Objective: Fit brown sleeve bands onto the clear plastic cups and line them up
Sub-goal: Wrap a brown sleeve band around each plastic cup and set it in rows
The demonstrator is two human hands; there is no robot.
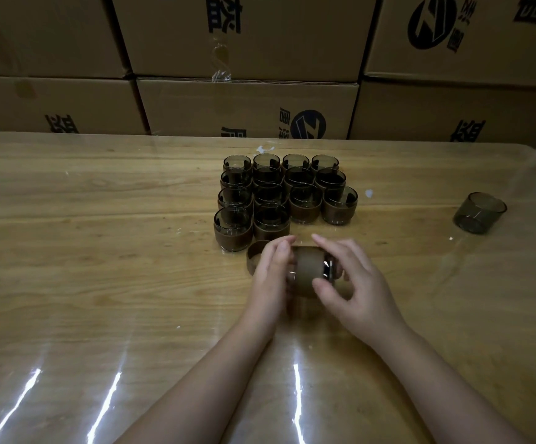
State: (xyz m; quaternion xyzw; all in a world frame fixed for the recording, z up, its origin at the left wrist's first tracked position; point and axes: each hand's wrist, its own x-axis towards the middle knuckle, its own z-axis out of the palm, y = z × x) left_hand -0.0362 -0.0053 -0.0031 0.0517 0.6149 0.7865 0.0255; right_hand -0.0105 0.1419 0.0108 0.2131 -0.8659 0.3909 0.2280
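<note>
Cup (327, 267) turned on its side, gripped between both hands low over the tabletop (100, 235), brown sleeve band (308, 270) wrapped round its body. Left hand (271, 274) curled round the left end, right hand (353, 283) pinching the right end between thumb and fingers. Loose band (253, 251) on the tabletop just beside, partly hidden behind the left hand. Banded cups (279, 193) upright in tight rows just beyond. Bare cup (479, 213) alone, well apart at right. Cardboard boxes (247, 107) stacked behind.
</note>
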